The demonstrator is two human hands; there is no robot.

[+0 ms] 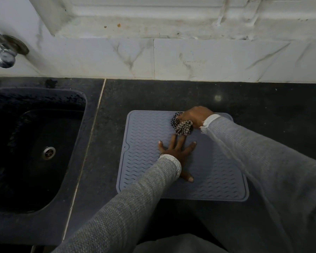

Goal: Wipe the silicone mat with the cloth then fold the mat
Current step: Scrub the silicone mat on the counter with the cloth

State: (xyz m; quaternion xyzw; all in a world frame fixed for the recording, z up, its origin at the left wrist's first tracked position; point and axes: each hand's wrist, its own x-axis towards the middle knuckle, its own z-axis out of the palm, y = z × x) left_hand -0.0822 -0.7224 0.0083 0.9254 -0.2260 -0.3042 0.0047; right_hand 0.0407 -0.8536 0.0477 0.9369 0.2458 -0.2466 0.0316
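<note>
Mat point(144, 161) is pinned flat by the spread left hand point(177, 154); cloth point(181, 125), bunched in the right hand point(195, 115), should be pressed evenly along the ridges.

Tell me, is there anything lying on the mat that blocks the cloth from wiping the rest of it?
Only the left hand, pressed flat mid-mat, just in front of the cloth that the right hand grips.
</note>
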